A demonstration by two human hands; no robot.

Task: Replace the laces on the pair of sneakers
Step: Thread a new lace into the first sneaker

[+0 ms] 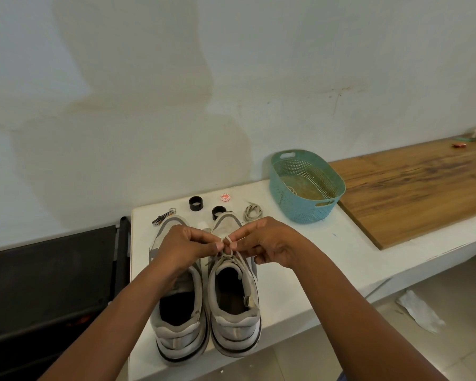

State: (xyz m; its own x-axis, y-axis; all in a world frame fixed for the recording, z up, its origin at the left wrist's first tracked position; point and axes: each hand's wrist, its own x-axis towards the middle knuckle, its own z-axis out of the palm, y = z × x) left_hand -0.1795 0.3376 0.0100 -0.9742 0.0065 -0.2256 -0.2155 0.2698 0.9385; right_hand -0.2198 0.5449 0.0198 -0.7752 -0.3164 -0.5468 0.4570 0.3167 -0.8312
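Two worn white sneakers stand side by side on the white counter (300,259), heels toward me: the left sneaker (176,320) and the right sneaker (235,312). Above the right sneaker's tongue, my left hand (184,246) and my right hand (272,243) both pinch its pale lace (228,244), which forms a small loop between the fingertips. A loose coiled lace (252,211) lies on the counter beyond the right sneaker. My left hand covers the left sneaker's middle.
A teal perforated basket (305,185) stands at the back right beside a wooden board (412,188). Two black rings (195,203), a small red-and-white cap (225,197) and a metal key tool (164,215) lie behind the sneakers. A black rack (52,284) adjoins the counter's left.
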